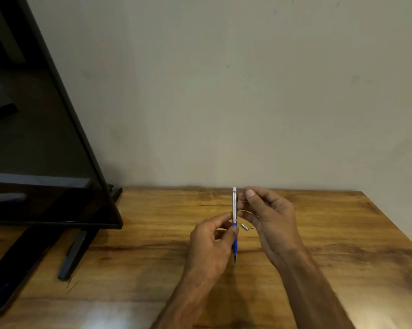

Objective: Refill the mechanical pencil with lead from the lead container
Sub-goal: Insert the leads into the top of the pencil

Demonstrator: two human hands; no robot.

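My left hand [211, 241] holds a mechanical pencil [234, 210] upright above the wooden table [129, 257], pinched at its blue grip, tip pointing down. The silver barrel rises to a white eraser end. My right hand [269, 217] hovers just right of the pencil's top, thumb and forefinger pinched close together; whether they hold a lead is too fine to see. A small silver cap [244, 227] lies on the table between my hands. The lead container is not visible, possibly hidden behind my right hand.
A large black monitor [41, 143] stands at the left on a dark stand [72, 255]. A dark flat device [8, 281] lies at the front left. A plain wall rises behind the table's far edge.
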